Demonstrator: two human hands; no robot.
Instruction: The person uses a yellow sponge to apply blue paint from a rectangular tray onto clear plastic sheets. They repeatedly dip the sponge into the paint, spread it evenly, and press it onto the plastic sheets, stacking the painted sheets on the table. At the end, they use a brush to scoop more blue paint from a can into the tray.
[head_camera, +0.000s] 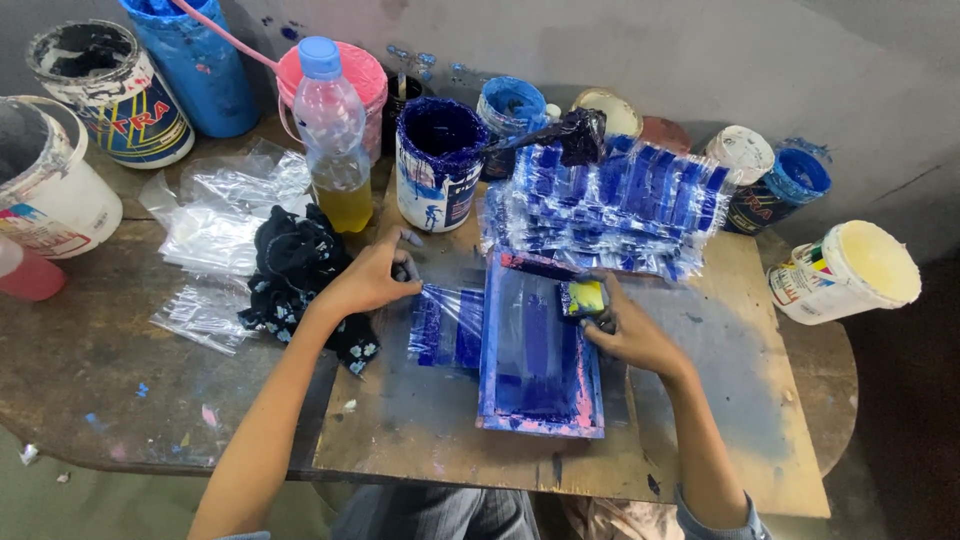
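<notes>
While pinching film (447, 322), left fingers (408, 272)

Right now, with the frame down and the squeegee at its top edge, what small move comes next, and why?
Probably draw the yellow-handled squeegee toward you across the blue-stained wooden screen frame. The right hand holds it at the far end, while the left hand pins the clear plastic bag beside the frame.

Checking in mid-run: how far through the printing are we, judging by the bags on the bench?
Done: a fanned stack of blue-printed bags lies behind the screen frame. In hand: the left hand pinches a printed bag at the frame's left edge, while the right hand holds a squeegee on the frame. Left: clear unprinted bags are piled at the far left.
</notes>
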